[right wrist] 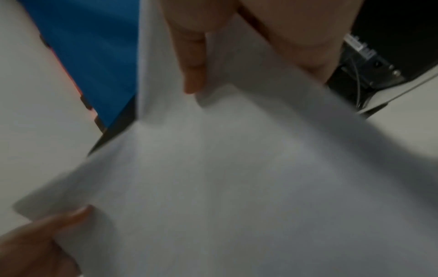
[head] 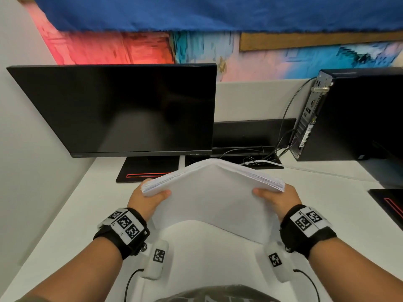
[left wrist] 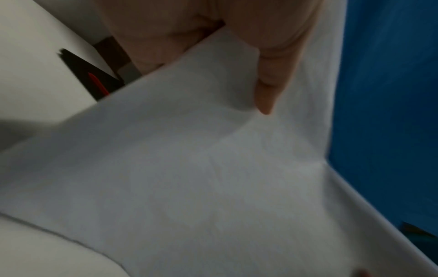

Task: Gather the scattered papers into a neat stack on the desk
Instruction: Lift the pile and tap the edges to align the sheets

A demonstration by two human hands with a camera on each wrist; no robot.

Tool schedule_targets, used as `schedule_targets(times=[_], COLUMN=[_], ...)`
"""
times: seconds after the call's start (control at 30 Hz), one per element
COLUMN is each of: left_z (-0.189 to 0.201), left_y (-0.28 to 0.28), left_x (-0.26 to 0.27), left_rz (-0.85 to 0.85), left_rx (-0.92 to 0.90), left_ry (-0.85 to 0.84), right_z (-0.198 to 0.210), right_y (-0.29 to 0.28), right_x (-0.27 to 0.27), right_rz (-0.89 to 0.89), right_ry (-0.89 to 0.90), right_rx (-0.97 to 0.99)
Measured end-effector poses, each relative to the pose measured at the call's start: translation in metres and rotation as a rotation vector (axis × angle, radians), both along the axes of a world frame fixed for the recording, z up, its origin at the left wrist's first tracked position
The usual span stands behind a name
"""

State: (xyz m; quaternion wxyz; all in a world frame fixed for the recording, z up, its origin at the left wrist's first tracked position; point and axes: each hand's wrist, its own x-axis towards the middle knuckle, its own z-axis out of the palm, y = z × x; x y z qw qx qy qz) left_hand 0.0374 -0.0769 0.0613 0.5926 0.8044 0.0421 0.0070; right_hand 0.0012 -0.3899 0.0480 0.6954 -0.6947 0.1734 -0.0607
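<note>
Here, both hands [head: 145, 201] [head: 278, 199] around the bowed stack [head: 212, 192].

Both bare forearms reach forward from the bottom corners of the head view and angle inward, each wrist wrapped in a black band carrying white marker tiles. The left hand [head: 145, 198] grips the left edge of the stack of papers [head: 214, 194], thumb lying across the near face and fingers hidden behind. The right hand [head: 278, 198] mirrors it on the right edge, thumb on the near face. In both wrist views a thumb presses flat on the sheet.
</note>
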Motion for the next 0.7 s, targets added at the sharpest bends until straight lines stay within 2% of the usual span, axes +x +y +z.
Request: schedule_targets(times=[0.07,0.17,0.23,0.37,0.53,0.7], left_z=[0.007,0.015,0.015,0.005,-0.001,0.0], left_y=[-0.011,-0.013,-0.006,0.005,0.016,0.028], left_x=[-0.004,-0.008,-0.007,-0.005,0.0,0.003], left_rz=[0.016,0.059,0.051,0.013,0.054,-0.093], left_rx=[0.06,-0.008,-0.052,-0.029,-0.024,-0.076], left_ry=[-0.08,-0.137,-0.149,-0.08,-0.021,0.019], right_z=[0.002,0.006,0.004,-0.005,0.001,0.009], right_y=[0.012,0.019,0.015,0.006,-0.004,-0.013], right_x=[-0.004,-0.008,-0.01,-0.008,-0.011,-0.009], right_rz=[-0.119,-0.178,-0.137,-0.057,-0.009,0.092], right_ry=[-0.04,-0.106,-0.119,-0.046,-0.082,-0.111], right_rx=[0.003,-0.016,-0.033,-0.118,-0.073,-0.125])
